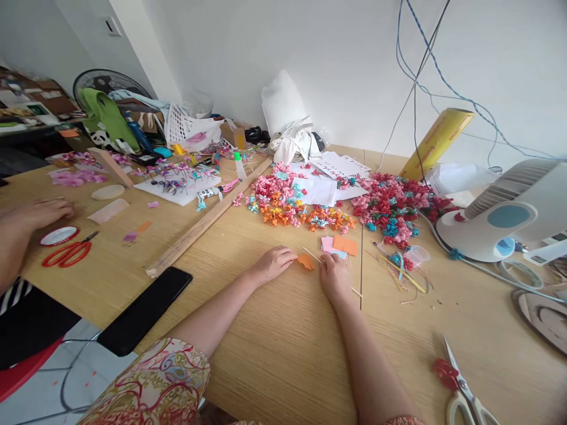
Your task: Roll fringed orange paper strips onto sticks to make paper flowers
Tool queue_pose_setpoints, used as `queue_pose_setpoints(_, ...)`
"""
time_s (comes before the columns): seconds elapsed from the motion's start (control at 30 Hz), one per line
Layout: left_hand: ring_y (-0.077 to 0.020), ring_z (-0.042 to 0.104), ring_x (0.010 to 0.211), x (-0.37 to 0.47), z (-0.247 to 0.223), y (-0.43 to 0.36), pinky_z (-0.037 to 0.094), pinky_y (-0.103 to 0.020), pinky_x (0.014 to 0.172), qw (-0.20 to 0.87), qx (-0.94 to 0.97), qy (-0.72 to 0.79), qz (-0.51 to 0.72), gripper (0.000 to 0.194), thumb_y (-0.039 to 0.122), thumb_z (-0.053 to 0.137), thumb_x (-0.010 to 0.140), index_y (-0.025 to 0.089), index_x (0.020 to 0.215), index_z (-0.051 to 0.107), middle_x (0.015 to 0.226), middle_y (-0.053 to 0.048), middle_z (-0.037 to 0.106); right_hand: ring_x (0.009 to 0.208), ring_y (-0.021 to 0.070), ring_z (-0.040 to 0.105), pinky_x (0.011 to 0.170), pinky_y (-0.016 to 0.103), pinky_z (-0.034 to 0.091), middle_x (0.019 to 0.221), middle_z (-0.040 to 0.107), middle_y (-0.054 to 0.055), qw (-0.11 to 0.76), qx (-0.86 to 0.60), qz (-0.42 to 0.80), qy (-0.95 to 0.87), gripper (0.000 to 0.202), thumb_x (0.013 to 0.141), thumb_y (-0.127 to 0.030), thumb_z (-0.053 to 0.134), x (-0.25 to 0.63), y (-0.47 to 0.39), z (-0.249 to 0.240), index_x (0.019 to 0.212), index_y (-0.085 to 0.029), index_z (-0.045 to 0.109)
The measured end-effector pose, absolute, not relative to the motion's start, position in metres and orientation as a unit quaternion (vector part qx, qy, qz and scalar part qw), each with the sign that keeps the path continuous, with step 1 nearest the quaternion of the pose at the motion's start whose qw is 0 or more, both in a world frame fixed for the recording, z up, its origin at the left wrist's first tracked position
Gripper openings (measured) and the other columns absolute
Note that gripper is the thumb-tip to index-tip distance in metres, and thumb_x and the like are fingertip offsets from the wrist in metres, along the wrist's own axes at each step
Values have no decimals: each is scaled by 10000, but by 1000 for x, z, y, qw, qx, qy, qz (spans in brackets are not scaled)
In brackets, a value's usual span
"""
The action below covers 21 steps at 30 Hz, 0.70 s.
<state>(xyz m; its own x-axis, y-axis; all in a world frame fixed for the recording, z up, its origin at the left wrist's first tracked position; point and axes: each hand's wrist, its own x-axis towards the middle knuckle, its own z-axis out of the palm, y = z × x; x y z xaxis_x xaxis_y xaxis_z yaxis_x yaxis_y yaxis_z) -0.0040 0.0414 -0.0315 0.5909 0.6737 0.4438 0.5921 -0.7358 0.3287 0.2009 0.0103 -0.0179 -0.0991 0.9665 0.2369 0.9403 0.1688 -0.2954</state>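
one: where is the wavy orange paper (pixel 306 261)?

two: on the table (pixel 266 360), in the gap between the person's two hands. say twelve o'clock points straight away from the person. then the paper is at three o'clock from the left fingertips, and at nine o'clock from the right ones.

one: which hand is nearer?

two: the left hand (pixel 274 264) — its tips are right at the paper's edge. whether they pinch it, nobody can tell from here.

one: and the right hand (pixel 335 276)?

two: its fingers are curled in tight and look closed on the thin stick (pixel 312 254). the thumb is hard to see.

one: how does the stick lie?

two: long ways from ten o'clock to four o'clock. its far tip is near the paper's twelve o'clock side — its other end peeks out past the right hand.
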Motion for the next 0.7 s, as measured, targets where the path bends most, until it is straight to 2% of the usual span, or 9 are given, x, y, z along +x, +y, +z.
queue_pose_setpoints(0.23,-131,547,853,1,-27,38,441,-262,778,165,839,363,371,239,84,447,786,176,971,567,896,-44,605,894,211,469,779,322,339,959,552,89,263,-626,13,-734,255,777,-150,432,202,11,-20,987,-199,568)
queue_pose_setpoints(0.47,-132,555,848,3,-24,38,446,-256,782,244,796,374,409,206,109,480,768,154,935,593,901,-55,598,911,188,485,805,300,379,967,554,81,345,-558,51,-753,339,729,-73,387,201,14,-23,1007,-159,560)
queue_pose_setpoints(0.7,-110,579,764,10,-32,38,480,-226,709,378,737,364,425,203,126,487,754,133,940,570,899,-53,582,976,168,487,811,302,413,1144,479,75,392,-485,154,-767,440,704,-150,495,198,8,-17,1140,-200,462)
